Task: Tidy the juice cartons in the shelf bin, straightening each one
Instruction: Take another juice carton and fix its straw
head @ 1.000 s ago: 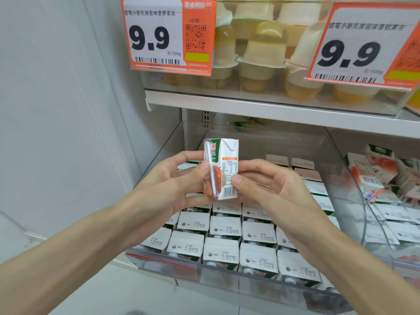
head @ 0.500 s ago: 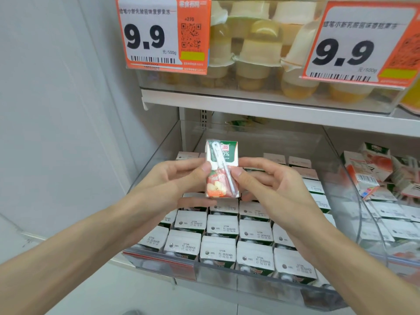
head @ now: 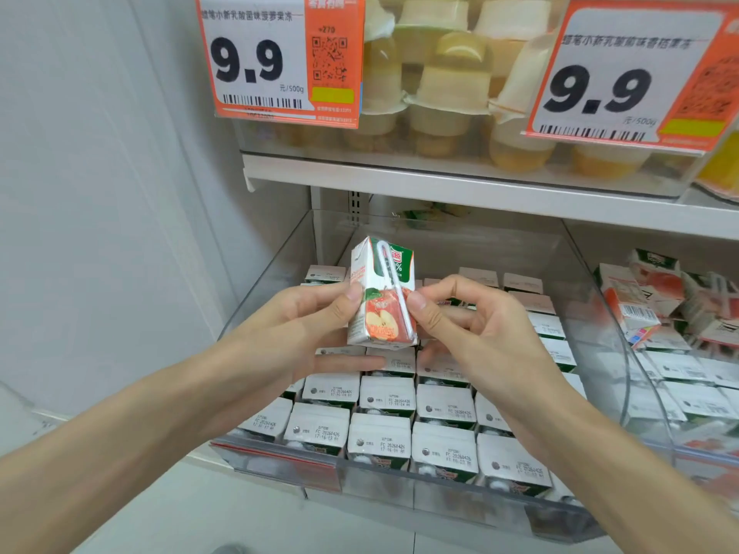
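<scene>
A small apple juice carton [head: 380, 297] with a straw taped across its front is held upright above the clear shelf bin [head: 440, 489]. My left hand [head: 296, 329] grips its left side, thumb on the front edge. My right hand [head: 468, 329] pinches its right edge with thumb and fingers. Below, several rows of juice cartons [head: 384, 393] stand upright in the bin, white tops with printed dates facing me. My hands hide part of the middle rows.
A second clear bin [head: 656, 397] at the right holds jumbled peach cartons [head: 640, 301]. Above runs a white shelf [head: 480, 185] with jelly cups [head: 452, 86] and two orange 9.9 price tags [head: 280, 58]. A pale wall stands at the left.
The carton has been turned in my hands: its side with the barcode faced me a second ago, now the front with the apple picture and straw faces me. Both hands kept their hold.
</scene>
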The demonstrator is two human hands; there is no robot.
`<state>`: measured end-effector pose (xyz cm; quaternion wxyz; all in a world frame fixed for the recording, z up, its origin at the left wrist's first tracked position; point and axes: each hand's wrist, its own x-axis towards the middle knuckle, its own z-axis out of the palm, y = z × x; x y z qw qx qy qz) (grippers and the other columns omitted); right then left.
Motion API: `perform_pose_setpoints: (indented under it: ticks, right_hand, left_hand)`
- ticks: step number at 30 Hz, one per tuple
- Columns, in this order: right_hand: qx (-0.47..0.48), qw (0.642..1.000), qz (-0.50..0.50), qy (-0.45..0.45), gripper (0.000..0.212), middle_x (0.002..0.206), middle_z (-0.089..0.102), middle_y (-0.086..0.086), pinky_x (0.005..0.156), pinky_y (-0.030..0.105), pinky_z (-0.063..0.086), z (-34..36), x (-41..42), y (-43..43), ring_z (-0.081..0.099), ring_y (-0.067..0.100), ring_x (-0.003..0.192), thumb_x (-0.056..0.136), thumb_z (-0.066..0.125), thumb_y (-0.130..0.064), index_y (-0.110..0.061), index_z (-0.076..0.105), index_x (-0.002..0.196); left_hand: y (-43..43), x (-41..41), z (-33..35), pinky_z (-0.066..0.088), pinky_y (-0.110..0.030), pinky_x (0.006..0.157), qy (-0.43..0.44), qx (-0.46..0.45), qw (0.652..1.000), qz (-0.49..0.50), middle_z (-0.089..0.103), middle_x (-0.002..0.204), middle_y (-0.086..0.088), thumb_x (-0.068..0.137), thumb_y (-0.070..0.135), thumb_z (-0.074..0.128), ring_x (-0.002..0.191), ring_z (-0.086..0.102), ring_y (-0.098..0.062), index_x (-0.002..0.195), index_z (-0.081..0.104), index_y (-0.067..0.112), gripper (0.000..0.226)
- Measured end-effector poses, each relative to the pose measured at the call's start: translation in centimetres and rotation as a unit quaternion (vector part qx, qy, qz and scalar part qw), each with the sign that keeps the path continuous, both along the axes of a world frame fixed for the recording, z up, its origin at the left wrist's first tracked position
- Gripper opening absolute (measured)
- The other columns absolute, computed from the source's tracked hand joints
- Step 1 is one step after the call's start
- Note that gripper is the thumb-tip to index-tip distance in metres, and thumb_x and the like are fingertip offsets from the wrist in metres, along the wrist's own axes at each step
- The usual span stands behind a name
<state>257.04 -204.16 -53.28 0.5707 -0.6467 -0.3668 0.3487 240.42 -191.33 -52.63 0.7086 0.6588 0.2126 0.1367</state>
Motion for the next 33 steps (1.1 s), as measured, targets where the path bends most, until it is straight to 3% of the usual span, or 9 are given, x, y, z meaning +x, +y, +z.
perform_pose_setpoints:
  ticks: [3, 8, 13, 17, 19, 22, 26, 29, 33]
  right_hand:
    - [-0.009, 1.0, 0.004, 0.011, 0.023, 0.091, 0.083, 0.004, 0.087, 0.045, 0.061, -0.3, 0.0, 0.2, 0.077, 0.029, 0.084, 0.1, 0.067, -0.035, -0.013, 0.073, 0.105]
    - [0.001, 0.999, -0.018, -0.052, 0.013, 0.094, 0.082, -0.007, 0.072, 0.028, 0.061, -0.8, 0.1, 0.2, 0.077, 0.014, 0.085, 0.096, 0.074, -0.034, -0.024, 0.081, 0.098]
    - [0.03, 0.998, 0.01, -0.055, 0.03, 0.098, 0.082, -0.009, 0.077, 0.029, 0.064, -0.4, -0.1, 0.2, 0.079, 0.009, 0.086, 0.095, 0.073, -0.035, -0.041, 0.069, 0.124]
    - [0.042, 0.997, 0.032, -0.059, 0.023, 0.095, 0.082, -0.003, 0.079, 0.026, 0.063, -0.5, -0.6, 0.4, 0.077, 0.01, 0.083, 0.101, 0.065, -0.036, -0.04, 0.074, 0.121]
    - [0.037, 0.997, 0.035, -0.061, 0.023, 0.095, 0.082, -0.002, 0.078, 0.026, 0.063, -0.6, -0.5, 0.4, 0.077, 0.009, 0.082, 0.101, 0.064, -0.036, -0.039, 0.074, 0.121]
    - [0.027, 0.997, 0.046, -0.057, 0.024, 0.099, 0.082, -0.003, 0.074, 0.023, 0.06, -0.7, -0.4, 0.5, 0.077, 0.011, 0.085, 0.103, 0.062, -0.036, -0.036, 0.074, 0.123]
    - [0.017, 0.997, 0.056, -0.044, 0.027, 0.1, 0.082, -0.009, 0.08, 0.024, 0.061, -0.9, -0.3, 0.7, 0.077, 0.008, 0.089, 0.102, 0.06, -0.042, -0.034, 0.075, 0.123]
    - [0.013, 0.996, 0.085, -0.031, 0.031, 0.107, 0.081, -0.011, 0.09, 0.029, 0.061, -0.8, -0.4, 0.6, 0.078, 0.008, 0.098, 0.104, 0.057, -0.045, -0.034, 0.073, 0.128]
    - [0.018, 0.995, 0.09, -0.034, 0.027, 0.113, 0.08, -0.013, 0.089, 0.02, 0.06, -0.9, -0.3, 0.6, 0.077, 0.006, 0.102, 0.104, 0.06, -0.036, -0.036, 0.07, 0.129]
  left_hand:
    - [-0.1, 0.2, 0.1, 0.06, -0.04, 0.099, -0.003, -0.04, 0.999, 0.025, 0.077, 0.124, -0.012, 0.109, 0.03, 0.046, 0.117, 0.074, -0.029, 0.128, 0.074, 0.01, 0.039]
    - [-0.2, 0.4, 0.1, 0.063, -0.038, 0.094, 0.011, -0.039, 0.998, 0.054, 0.079, 0.118, -0.014, 0.105, 0.034, 0.052, 0.11, 0.077, -0.03, 0.126, 0.075, 0.012, 0.038]
    - [-0.6, 0.7, 0.7, 0.064, -0.031, 0.065, 0.036, -0.102, 0.989, 0.105, 0.079, 0.101, -0.014, 0.093, 0.051, 0.065, 0.071, 0.075, -0.03, 0.138, 0.065, 0.036, 0.047]
    - [-0.8, 0.7, 1.0, 0.06, -0.026, 0.053, 0.069, -0.121, 0.984, 0.11, 0.072, 0.091, -0.015, 0.093, 0.057, 0.063, 0.055, 0.068, -0.023, 0.108, 0.082, 0.018, 0.045]
    - [-0.8, 0.6, 1.0, 0.06, -0.026, 0.054, 0.068, -0.126, 0.984, 0.108, 0.071, 0.092, -0.015, 0.094, 0.056, 0.063, 0.056, 0.067, -0.022, 0.109, 0.082, 0.017, 0.046]
    - [-0.9, 0.7, 1.0, 0.061, -0.028, 0.058, 0.066, -0.109, 0.986, 0.108, 0.074, 0.094, -0.016, 0.091, 0.054, 0.066, 0.06, 0.068, -0.024, 0.127, 0.072, 0.021, 0.049]
    - [-0.9, 0.7, 0.5, 0.065, -0.033, 0.075, 0.074, 0.01, 0.987, 0.142, 0.081, 0.1, -0.01, 0.08, 0.052, 0.075, 0.082, 0.078, -0.027, 0.138, 0.055, 0.039, 0.062]
    - [-0.7, 0.2, 0.2, 0.062, -0.041, 0.095, 0.076, 0.101, 0.981, 0.149, 0.077, 0.118, 0.004, 0.075, 0.053, 0.081, 0.096, 0.08, -0.017, 0.142, 0.052, 0.04, 0.074]
    - [-0.4, 0.1, 0.0, 0.061, -0.041, 0.096, 0.067, 0.142, 0.973, 0.168, 0.075, 0.119, 0.012, 0.067, 0.051, 0.086, 0.096, 0.08, -0.012, 0.14, 0.055, 0.039, 0.08]
